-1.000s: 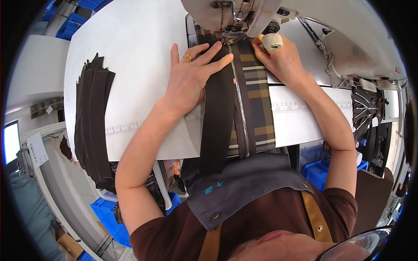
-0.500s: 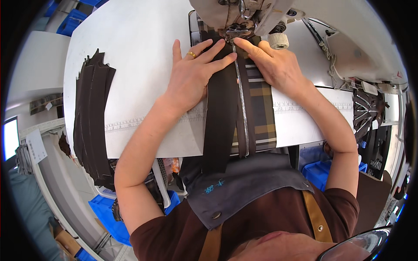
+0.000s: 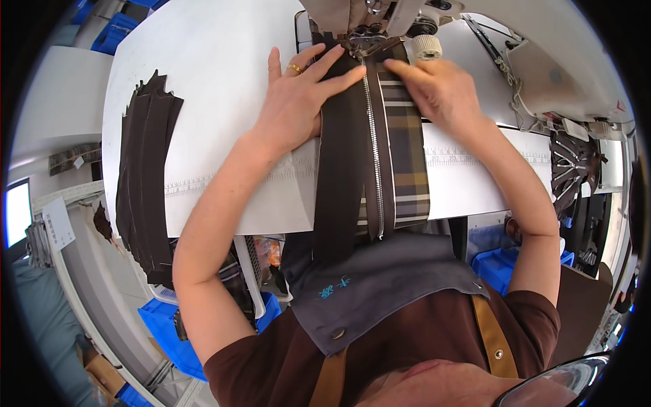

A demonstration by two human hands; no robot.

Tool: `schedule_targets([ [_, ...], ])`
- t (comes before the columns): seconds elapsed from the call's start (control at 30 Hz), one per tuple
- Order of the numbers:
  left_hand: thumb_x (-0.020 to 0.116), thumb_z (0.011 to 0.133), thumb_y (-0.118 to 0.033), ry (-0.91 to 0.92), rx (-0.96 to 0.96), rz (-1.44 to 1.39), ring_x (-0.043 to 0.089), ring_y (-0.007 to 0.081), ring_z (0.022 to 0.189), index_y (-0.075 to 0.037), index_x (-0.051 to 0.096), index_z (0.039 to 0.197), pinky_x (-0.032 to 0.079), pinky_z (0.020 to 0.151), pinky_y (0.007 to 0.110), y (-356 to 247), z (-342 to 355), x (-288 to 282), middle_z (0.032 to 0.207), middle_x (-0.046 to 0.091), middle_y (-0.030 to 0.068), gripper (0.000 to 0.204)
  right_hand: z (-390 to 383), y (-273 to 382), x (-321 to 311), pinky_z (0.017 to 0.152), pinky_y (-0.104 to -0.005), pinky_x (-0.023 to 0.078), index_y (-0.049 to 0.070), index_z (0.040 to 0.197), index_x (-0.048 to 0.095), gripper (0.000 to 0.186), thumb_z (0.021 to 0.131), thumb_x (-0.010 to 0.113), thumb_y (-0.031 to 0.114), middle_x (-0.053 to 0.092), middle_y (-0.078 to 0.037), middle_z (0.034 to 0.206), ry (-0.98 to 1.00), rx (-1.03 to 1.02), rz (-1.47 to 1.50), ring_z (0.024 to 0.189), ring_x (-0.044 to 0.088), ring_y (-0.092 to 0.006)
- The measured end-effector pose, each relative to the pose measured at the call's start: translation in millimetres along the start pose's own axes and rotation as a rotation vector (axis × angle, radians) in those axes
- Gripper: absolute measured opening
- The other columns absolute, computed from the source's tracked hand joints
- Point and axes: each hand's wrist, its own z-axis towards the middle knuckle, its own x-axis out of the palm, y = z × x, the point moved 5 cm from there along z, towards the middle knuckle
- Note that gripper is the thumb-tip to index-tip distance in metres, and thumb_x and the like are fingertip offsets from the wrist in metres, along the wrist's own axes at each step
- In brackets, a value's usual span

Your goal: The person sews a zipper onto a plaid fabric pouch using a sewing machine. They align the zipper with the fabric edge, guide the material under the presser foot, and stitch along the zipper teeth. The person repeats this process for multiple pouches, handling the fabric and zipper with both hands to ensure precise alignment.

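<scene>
My left hand [image 3: 295, 98] lies flat with spread fingers on a dark brown fabric strip [image 3: 341, 156], its fingertips close to the presser foot [image 3: 366, 37] of a sewing machine. A zipper [image 3: 372, 149] with silver metal teeth and dark tape runs from the foot toward my lap, beside that strip. Beneath the zipper is plaid fabric [image 3: 409, 159] in brown, tan and grey. At the plaid fabric's right side, near the foot, my right hand [image 3: 444, 95] has its fingers curled, with index finger and thumb at the cloth. The undersides of its fingers are hidden.
A stack of dark brown fabric strips [image 3: 146, 163] hangs over the white table's [image 3: 224, 61] left front edge. The machine head [image 3: 407, 10] overhangs the far side, with a white knob [image 3: 426, 47]. Zippers [image 3: 573, 166] bunch at the right, and blue bins [image 3: 498, 266] stand below.
My right hand has drawn back to the right from beside the needle, and its fingers have curled. The zipper and fabrics have slid slightly away from me, with my left hand moving along.
</scene>
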Motion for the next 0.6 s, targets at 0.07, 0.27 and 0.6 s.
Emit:
schedule_targets([
  [0.07,0.063,0.075,-0.01,0.089,0.179,0.031,0.053,0.0261,0.123,-0.022,0.061,0.127,0.016,0.107,0.066,-24.6,-14.7,-9.5,0.134,0.056,0.0063,0.053,-6.8,-7.3,-12.9,0.066,-0.0379,0.051,0.014,0.111,0.066,0.034,0.077,0.065,0.007,0.06,-0.006,0.082,0.064,0.104,-0.115,0.077,0.061,-0.0276],
  [0.27,0.06,0.081,-0.015,0.016,0.15,0.018,0.063,0.0198,0.102,-0.007,0.066,0.113,0.023,0.109,0.053,-110.1,-98.8,-38.0,0.122,0.064,0.0061,0.034,-79.1,75.3,-60.2,0.09,-0.0386,0.047,0.009,0.111,0.066,0.036,0.075,0.067,0.007,0.062,-0.011,0.121,0.093,-0.213,0.5,0.11,0.059,-0.0303],
  [0.6,0.075,0.071,-0.012,-0.134,-0.121,-0.32,0.063,0.0167,0.1,-0.011,0.067,0.111,0.009,0.115,0.045,-102.2,-108.4,-27.3,0.115,0.067,0.0006,0.041,-121.0,115.4,-36.6,0.088,-0.0392,0.046,0.012,0.105,0.069,0.034,0.072,0.066,0.013,0.064,-0.006,0.12,-0.138,-0.176,0.368,0.105,0.058,-0.0254],
])
